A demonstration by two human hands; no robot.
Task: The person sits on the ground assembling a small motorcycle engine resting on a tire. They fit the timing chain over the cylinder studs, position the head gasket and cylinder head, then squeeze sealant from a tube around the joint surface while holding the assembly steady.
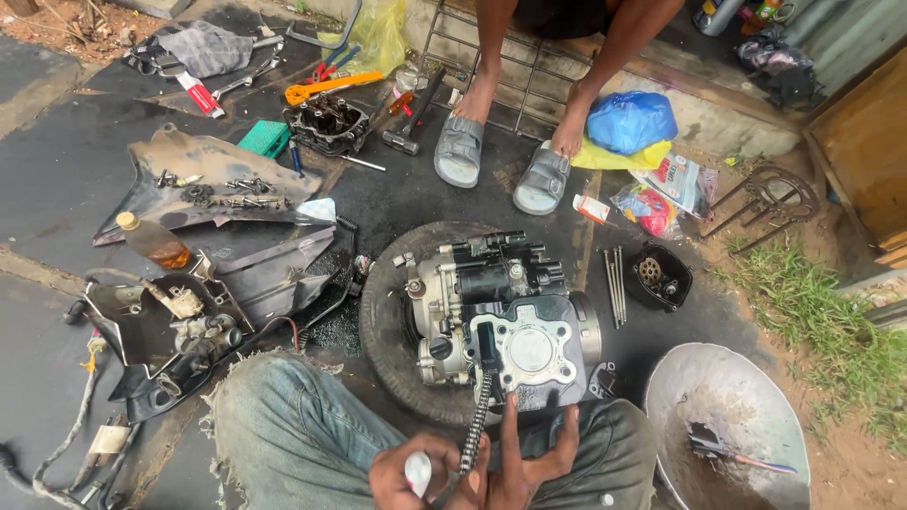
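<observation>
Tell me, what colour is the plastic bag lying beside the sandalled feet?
Blue: the crumpled plastic bag lies on a yellow sheet, seen clearly in the head view.

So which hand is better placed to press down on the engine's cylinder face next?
Probably the right hand: its fingers already reach toward the cylinder face. The left hand holds a small white tube by the chain.

Both hands meet low between the knees: left hand (416, 477) curled closed, right hand (529, 467) with fingers spread upward.
</observation>
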